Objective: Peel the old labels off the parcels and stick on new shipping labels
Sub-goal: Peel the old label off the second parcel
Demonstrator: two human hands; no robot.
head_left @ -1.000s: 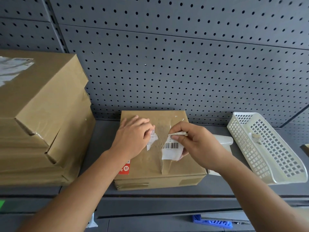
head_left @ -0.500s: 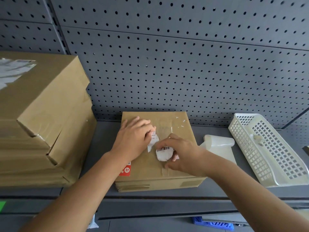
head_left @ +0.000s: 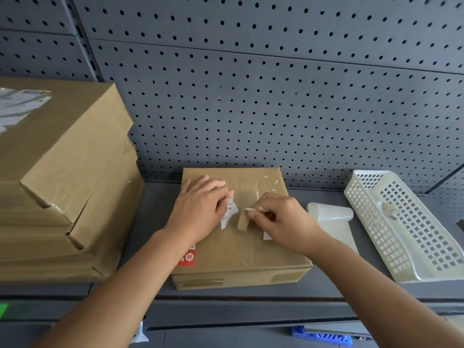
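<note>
Left hand (head_left: 200,209) presses flat on the parcel (head_left: 238,249), fingers beside the torn label (head_left: 228,215). Right hand (head_left: 281,219) pinches the peeled strip (head_left: 242,222). Beyond its parcel edge lies a white roll (head_left: 331,214), then the basket (head_left: 401,222).

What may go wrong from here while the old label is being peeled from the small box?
1. The right hand pinches only a narrow strip; it may tear and leave more scraps, like the white bits near the far edge of the box.
2. The strip looks brown underneath, so it may be lifting tape or cardboard, leaving a rough spot for the new label.
</note>
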